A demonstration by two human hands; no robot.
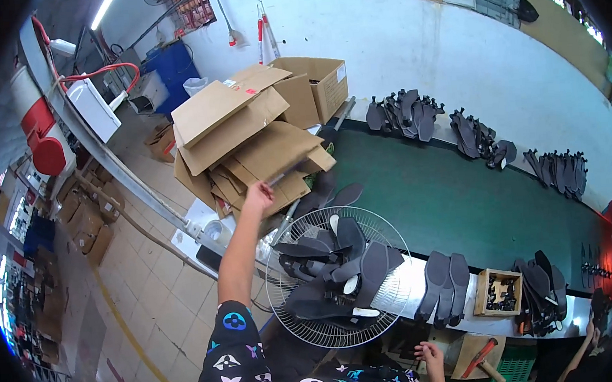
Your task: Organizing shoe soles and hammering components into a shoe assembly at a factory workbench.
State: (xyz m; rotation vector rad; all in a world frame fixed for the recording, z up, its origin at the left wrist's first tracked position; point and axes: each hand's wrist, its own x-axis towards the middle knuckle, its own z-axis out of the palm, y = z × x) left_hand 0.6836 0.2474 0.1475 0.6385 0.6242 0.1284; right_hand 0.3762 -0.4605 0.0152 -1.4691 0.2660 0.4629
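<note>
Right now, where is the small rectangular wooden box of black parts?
In the head view, the box sits lower right, between flat dark grey soles on its left and a cluster of dark soles on its right.

The person's two hands: one left hand (260,195) at nine o'clock, one right hand (431,358) at five. One wire basket (316,334) at six; its overlapping soles (377,270) defy counting. One wooden box (481,293) at four. Three sole clusters (414,116) between two and three. Two red-and-white poles (261,41) at twelve.
</note>
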